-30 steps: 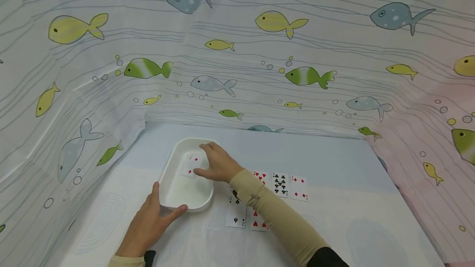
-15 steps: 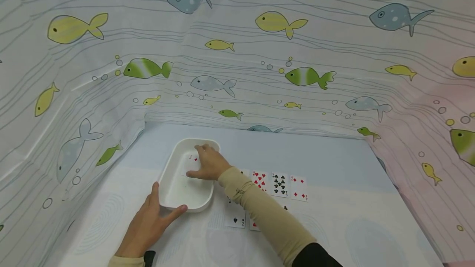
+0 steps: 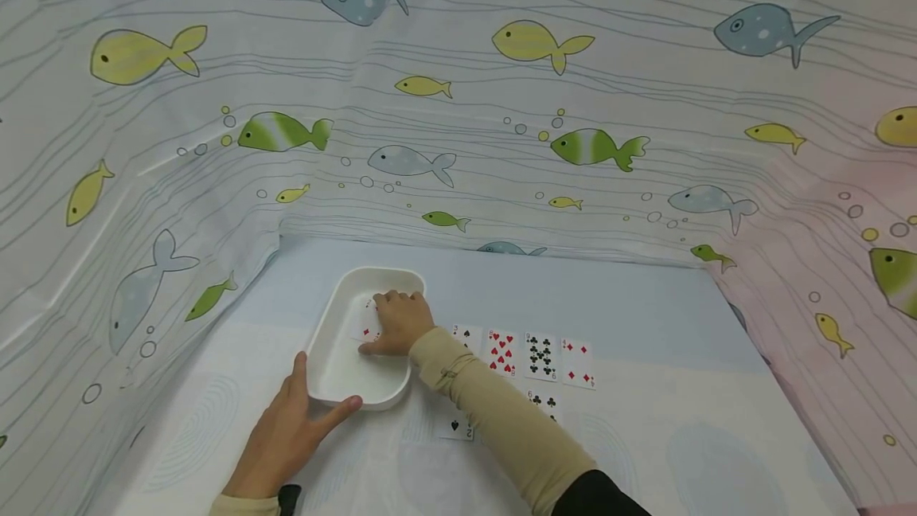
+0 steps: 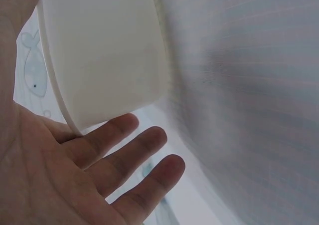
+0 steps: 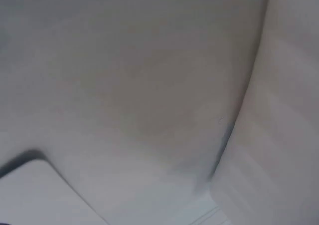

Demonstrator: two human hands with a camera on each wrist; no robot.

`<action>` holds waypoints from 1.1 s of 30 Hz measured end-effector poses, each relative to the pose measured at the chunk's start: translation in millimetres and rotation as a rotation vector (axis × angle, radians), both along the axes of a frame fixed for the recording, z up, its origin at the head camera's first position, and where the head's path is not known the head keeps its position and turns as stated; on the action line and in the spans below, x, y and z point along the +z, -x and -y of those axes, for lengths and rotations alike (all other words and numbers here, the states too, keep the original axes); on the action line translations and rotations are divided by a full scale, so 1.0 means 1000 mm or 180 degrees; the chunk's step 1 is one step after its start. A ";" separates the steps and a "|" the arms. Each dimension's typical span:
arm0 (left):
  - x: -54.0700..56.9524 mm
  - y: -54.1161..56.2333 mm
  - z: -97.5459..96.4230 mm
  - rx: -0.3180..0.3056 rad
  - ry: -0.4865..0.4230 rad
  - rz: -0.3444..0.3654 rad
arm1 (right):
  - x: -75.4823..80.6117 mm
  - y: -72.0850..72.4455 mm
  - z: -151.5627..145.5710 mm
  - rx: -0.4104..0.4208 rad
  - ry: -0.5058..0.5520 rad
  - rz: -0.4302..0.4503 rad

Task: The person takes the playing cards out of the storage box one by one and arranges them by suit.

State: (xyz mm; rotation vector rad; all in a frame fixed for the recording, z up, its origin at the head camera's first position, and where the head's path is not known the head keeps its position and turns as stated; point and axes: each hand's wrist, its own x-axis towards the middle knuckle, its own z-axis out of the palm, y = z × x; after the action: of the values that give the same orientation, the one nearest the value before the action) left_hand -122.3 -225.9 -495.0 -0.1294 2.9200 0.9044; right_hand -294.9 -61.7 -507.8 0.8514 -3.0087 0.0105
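Observation:
A white tray (image 3: 325,365) stands at the left of the table. My left hand (image 3: 279,432) touches its near left corner, the thumb at the front rim and the fingers along the side. In the left wrist view, straight fingers (image 4: 137,152) lie beside the tray's outer wall (image 4: 104,60). My right hand (image 3: 399,323) reaches inside the tray, over a playing card (image 3: 363,331) with red diamonds. It covers the card's right part, and its fingertips are partly hidden. The right wrist view has the tray's inside (image 5: 149,85) and a white card corner (image 5: 40,195), without the fingers.
Right of the tray lies a row of face-up cards: a three (image 3: 462,333), hearts (image 3: 501,353), nine of clubs (image 3: 541,358) and four of diamonds (image 3: 577,365). Nearer are a two of spades (image 3: 457,427) and a six of clubs (image 3: 543,403), partly under the right sleeve (image 3: 494,412).
My right hand has shifted left and slightly nearer inside the tray, with its fingers lower over the diamonds card. The left hand and tray have stayed in place.

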 end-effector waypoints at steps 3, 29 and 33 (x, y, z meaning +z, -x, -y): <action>0.001 0.000 -0.001 0.0000 0.0005 0.0025 | -0.001 -0.001 0.000 0.0034 -0.0097 -0.0082; 0.002 0.001 -0.002 0.0058 0.0026 0.0126 | -0.007 0.002 0.004 0.0115 -0.0230 -0.0211; 0.002 0.001 -0.001 0.0070 0.0031 0.0161 | -0.009 0.002 0.005 0.0142 -0.0227 -0.0189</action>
State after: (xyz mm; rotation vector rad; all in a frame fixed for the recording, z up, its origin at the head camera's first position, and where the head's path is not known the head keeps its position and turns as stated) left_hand -123.7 -224.8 -493.0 -0.1829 2.8822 0.8769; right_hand -297.2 -67.2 -516.5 0.9077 -2.9505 -0.1199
